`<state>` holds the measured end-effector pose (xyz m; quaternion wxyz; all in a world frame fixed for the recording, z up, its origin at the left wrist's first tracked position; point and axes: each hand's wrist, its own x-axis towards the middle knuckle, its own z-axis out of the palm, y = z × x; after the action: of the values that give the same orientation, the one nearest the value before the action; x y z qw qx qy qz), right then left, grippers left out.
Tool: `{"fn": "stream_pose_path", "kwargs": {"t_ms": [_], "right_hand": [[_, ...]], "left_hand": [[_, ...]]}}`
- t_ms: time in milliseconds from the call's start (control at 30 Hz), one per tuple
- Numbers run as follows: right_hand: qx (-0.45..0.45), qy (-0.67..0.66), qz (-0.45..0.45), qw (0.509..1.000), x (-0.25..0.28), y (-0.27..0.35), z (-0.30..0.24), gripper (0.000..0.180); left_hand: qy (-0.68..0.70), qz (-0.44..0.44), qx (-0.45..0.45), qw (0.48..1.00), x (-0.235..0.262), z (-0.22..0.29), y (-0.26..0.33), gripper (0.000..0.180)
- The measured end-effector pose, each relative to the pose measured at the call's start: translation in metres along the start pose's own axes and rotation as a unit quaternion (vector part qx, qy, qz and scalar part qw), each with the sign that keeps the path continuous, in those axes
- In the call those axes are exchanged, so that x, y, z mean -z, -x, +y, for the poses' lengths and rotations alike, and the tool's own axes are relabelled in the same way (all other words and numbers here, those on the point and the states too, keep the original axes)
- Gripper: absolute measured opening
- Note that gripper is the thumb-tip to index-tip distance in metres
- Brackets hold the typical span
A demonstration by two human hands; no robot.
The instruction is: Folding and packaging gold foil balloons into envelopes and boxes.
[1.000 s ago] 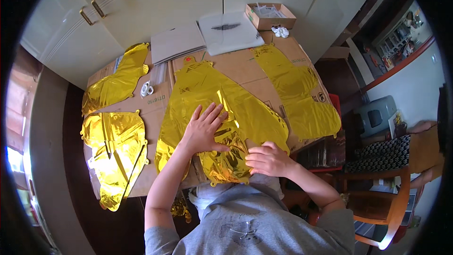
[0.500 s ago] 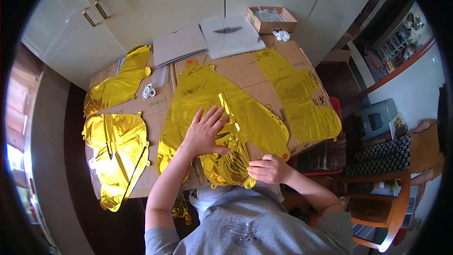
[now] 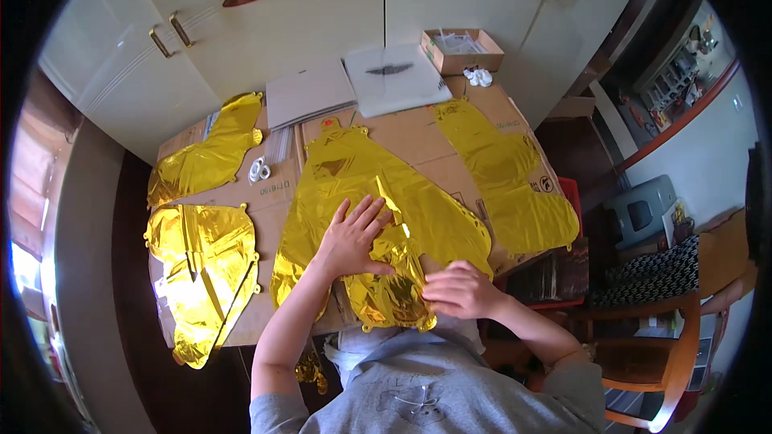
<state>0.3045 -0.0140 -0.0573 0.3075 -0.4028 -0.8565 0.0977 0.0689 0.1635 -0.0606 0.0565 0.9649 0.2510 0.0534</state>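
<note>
A large flat gold foil balloon (image 3: 370, 185) with small tabs along its edge lies across the middle of the cardboard-covered table. My left hand (image 3: 354, 238) rests on its lower part, fingers spread and palm down. At the right edge of the crinkled near section, my right hand (image 3: 461, 289) has its fingers bent and closed on the foil; the fingertips are partly hidden. Other deflated gold foil balloons lie around: one at the near left (image 3: 205, 253), one at the far left (image 3: 213, 153) and one on the right (image 3: 511, 181).
Along the back stand grey boards (image 3: 310, 96), a white flat sheet or case (image 3: 396, 79), a cardboard box (image 3: 462, 52) of clear pieces and a crumpled white wad (image 3: 478, 77). White tape rolls (image 3: 259, 169) sit left of centre. A wooden chair (image 3: 643, 354) stands at the right.
My right hand has shifted slightly along the foil's edge, and its fingers now reach further over it. My left hand stays flat in place. The view has tilted slightly upward.
</note>
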Motion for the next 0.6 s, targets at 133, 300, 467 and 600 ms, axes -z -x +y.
{"fn": "stream_pose_path", "kwargs": {"t_ms": [133,300,467,600], "right_hand": [[-0.036,0.088,0.008,0.995,-0.007,-0.028,0.021,0.022],[-0.064,0.118,-0.048,0.990,-0.013,-0.028,0.033,0.035],[-0.082,0.104,-0.083,0.988,-0.006,-0.033,0.038,0.053],[-0.110,0.070,-0.068,0.989,-0.011,-0.035,0.054,0.055]], "left_hand": [[-0.002,0.002,0.000,1.000,0.001,0.001,0.000,0.113],[0.002,0.005,-0.001,1.000,0.003,0.001,0.002,0.112],[0.001,0.009,-0.004,1.000,0.004,0.002,0.001,0.111],[0.003,0.018,-0.013,1.000,0.003,0.003,0.000,0.109]]}}
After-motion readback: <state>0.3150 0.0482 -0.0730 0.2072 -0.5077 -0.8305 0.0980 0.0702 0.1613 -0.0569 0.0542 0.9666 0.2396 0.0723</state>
